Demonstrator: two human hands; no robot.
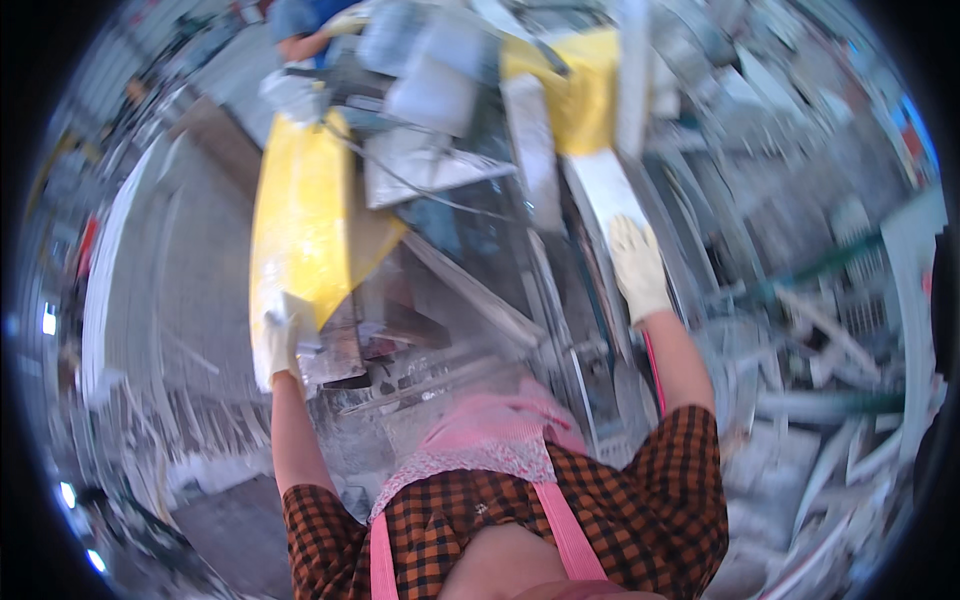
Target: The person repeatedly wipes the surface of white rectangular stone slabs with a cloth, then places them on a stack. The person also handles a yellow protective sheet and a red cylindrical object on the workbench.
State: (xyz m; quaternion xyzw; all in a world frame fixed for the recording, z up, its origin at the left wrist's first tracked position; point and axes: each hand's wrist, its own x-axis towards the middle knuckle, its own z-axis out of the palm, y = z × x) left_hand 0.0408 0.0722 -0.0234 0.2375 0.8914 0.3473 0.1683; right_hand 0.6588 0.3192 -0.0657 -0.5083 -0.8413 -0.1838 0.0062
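Note:
My left hand [279,342], in a cream glove, is at the near end of a long yellow-covered surface [305,215]. Its fingers look closed round a small pale piece [300,312], blurred, whose kind I cannot make out. On the right, my right hand [635,262], in a matching glove, lies flat on a long white strip [598,190] with its fingers stretched forward. Farther along that strip hangs a second yellow cover [585,90]. Between my arms a dark gap shows pale rails and boards running away from me.
Another person's gloved hand [348,22] is at the far left, near stacked pale slabs [435,75]. A thin cable [400,178] crosses the middle. Large upright boards [180,260] lean at the left. Scrap pieces and a green bar [820,265] lie at the right.

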